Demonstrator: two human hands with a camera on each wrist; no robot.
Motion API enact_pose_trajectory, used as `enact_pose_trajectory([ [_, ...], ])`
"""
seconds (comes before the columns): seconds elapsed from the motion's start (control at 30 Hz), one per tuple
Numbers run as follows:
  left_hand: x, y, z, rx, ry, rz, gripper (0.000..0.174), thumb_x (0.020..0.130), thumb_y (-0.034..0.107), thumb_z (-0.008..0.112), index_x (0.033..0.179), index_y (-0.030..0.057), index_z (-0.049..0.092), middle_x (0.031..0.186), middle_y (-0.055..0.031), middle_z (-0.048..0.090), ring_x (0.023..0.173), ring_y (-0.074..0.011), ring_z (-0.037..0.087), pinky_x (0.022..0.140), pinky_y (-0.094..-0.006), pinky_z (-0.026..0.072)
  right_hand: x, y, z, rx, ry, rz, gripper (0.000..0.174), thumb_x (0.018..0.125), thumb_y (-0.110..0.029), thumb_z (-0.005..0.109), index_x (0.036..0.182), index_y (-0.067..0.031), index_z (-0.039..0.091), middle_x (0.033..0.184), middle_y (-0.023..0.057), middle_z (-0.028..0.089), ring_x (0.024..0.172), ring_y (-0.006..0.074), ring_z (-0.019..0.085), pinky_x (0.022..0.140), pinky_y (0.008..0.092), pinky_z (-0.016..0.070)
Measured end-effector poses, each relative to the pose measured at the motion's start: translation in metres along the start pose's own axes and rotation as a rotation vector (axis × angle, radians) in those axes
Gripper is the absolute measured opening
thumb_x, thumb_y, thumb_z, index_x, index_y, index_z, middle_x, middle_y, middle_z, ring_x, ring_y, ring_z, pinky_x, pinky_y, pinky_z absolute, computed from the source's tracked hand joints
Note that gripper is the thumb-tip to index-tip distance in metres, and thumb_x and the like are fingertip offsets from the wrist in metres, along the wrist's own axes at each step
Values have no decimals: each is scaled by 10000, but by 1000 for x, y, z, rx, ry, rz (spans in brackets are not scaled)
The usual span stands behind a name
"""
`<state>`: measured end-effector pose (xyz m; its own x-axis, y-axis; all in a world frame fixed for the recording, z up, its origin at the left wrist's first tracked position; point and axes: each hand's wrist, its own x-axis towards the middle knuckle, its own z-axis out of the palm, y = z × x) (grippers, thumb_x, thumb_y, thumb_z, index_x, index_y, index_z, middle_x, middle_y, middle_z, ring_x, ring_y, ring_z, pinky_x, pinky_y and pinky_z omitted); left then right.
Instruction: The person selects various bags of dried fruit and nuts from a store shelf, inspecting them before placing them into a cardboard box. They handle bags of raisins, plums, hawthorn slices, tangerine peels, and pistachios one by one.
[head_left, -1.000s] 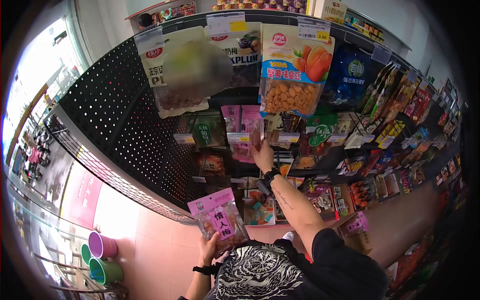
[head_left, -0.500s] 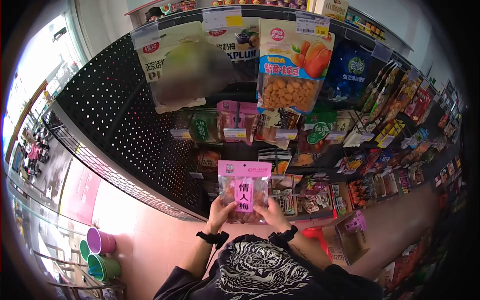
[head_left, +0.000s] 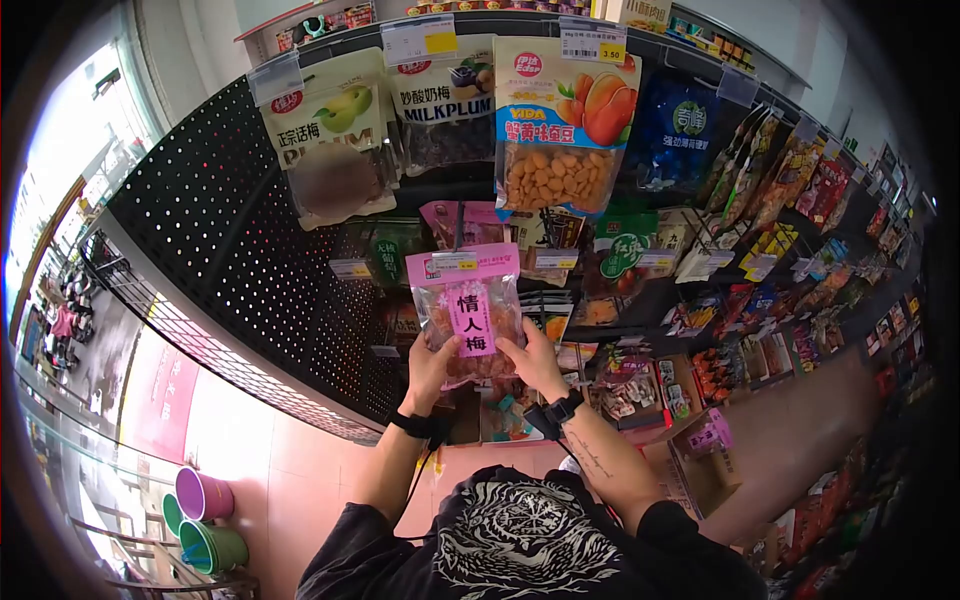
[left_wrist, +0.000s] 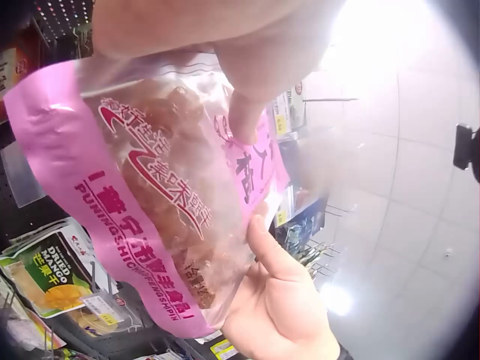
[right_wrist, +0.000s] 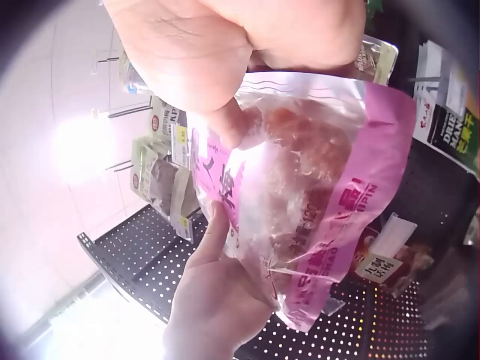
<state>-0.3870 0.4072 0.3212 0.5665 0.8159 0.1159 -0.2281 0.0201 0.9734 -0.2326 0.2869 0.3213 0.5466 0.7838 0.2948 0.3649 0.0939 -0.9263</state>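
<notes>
Both hands hold a clear bag of dried plums (head_left: pixel 487 335) with a pink header and pink label, upright in front of the rack. My left hand (head_left: pixel 430 372) grips its lower left side, thumb on the front. On the lower right side, my right hand (head_left: pixel 538 362) grips likewise. The bag's header overlaps a price tag (head_left: pixel 452 264) in the head view. Just behind it hangs another pink-topped bag (head_left: pixel 450 218), partly hidden. In the left wrist view the brownish-red plums (left_wrist: pixel 169 150) show through the plastic.
Large snack pouches (head_left: pixel 565 130) hang above, from the rack's top row. A green-labelled pouch (head_left: pixel 622 250) hangs to the right. Black perforated panel (head_left: pixel 240 220) closes the rack's left side. An open cardboard box (head_left: pixel 700 470) stands low at right; buckets (head_left: pixel 205 492) stand at left.
My right hand has come off the rack and taken hold of the plum bag beside my left hand. Both hands have then raised the bag forward, up to the rack's hooks.
</notes>
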Motion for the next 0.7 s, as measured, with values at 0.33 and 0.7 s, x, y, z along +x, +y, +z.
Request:
enact_pose_trajectory([
  [0.33,19,-1,0,-30,-12,-17,345,850,121,654,1144,-25,548,1069,-77,629,938,-140,588,816,-282,468,15,12,8,-54,59,-25,403,846,-225,658,1155,2,530,1025,175,652,968,292,634,790,352,483],
  [0.7,181,-94,-42,432,-33,265,243,856,240,643,949,17,617,831,-50,633,772,-167,570,708,-331,457,-106,90,-60,34,-152,315,328,866,-117,631,1166,-3,564,979,66,667,867,113,634,756,265,506],
])
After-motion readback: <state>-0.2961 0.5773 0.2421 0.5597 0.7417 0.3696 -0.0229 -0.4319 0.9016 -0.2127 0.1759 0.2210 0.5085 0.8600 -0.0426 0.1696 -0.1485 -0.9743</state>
